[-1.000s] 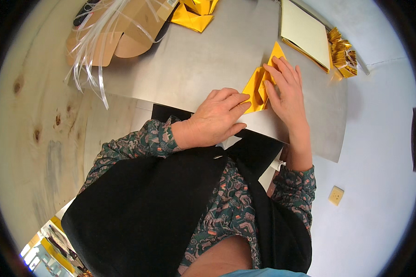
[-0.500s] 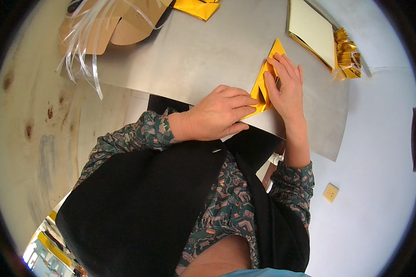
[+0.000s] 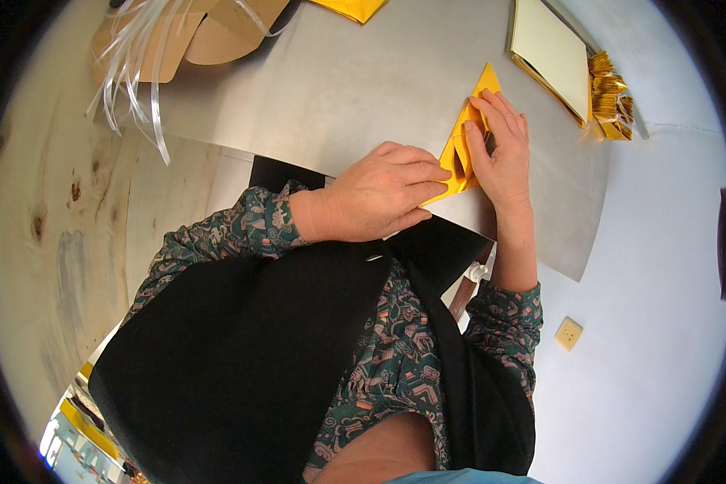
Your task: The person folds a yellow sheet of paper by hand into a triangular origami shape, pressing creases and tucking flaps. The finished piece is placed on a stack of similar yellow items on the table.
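Note:
A gold foil paper (image 3: 459, 148), folded into a long pointed shape with a raised flap, lies on the grey metal table (image 3: 298, 89) near its front edge. My left hand (image 3: 379, 194) grips its near end, fingertips on the foil and thumb lower at the table edge. My right hand (image 3: 502, 157) holds the right side, its fingers curved over the upper part and the thumb against the raised flap. The paper's far tip sticks out beyond my right fingers. Part of the fold is hidden under that hand.
At the far right lie a stack of cream sheets (image 3: 550, 60) with gold edges and a bundle of folded gold pieces (image 3: 611, 101). Another gold folded paper (image 3: 353, 6) is at the far edge of view. Brown cardboard (image 3: 230, 36) with white plastic strips (image 3: 149, 64) stands far left.
The view has shifted slightly. My right thumb has moved a little on the flap; otherwise both hands keep nearly the same hold on the gold paper.

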